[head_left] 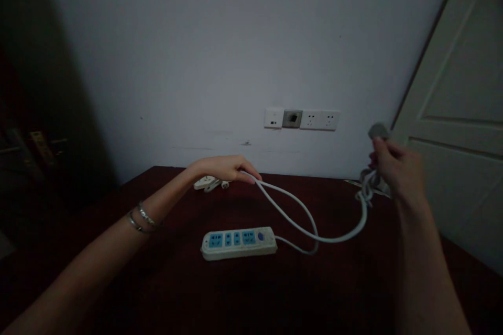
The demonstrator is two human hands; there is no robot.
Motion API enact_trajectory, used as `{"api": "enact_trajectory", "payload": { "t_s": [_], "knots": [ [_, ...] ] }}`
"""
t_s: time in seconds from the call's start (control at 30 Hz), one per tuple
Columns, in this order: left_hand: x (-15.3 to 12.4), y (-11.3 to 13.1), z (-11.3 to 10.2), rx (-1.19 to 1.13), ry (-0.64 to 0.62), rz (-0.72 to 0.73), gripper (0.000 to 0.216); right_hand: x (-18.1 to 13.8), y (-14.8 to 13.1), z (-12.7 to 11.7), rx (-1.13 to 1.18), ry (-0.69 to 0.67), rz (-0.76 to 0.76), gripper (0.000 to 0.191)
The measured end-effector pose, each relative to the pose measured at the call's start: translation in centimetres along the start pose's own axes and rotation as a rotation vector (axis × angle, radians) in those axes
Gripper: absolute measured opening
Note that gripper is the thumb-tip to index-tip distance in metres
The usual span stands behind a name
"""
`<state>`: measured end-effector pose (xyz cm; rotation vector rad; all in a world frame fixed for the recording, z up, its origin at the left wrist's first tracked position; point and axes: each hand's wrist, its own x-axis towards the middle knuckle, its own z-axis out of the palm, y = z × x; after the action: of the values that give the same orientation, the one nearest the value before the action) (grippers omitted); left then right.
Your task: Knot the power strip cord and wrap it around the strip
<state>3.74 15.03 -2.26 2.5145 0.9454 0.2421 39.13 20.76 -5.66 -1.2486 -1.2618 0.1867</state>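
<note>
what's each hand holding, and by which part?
Both hold the white power-strip cable: left hand grips a stretch partway along; right hand grips the bunched end below the grey plug.

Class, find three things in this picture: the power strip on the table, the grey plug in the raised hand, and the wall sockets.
power strip (238, 243), head view, on its top face.
grey plug (378, 130), head view, on its body above the fingers.
wall sockets (319, 120), head view, on the white plate.

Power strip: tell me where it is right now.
In the head view, the power strip lies flat on the dark table, near the middle, below and between the left hand and right hand, which hold its white cable.
</note>
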Motion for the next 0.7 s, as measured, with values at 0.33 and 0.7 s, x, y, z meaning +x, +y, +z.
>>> {"api": "enact_trajectory", "payload": {
  "t_s": [0.33,0.7],
  "knots": [
    [0.9,5.4,-0.7,0.275,0.008,0.138,0.027,-6.2,-4.4,8.3,-0.055,-0.955,-0.276,0.039],
    [1.3,1.3,-1.2,-0.062,0.115,0.034,0.018,-9.4,-8.1,8.1,0.138,-1.242,-0.406,0.03]
  ]
}}
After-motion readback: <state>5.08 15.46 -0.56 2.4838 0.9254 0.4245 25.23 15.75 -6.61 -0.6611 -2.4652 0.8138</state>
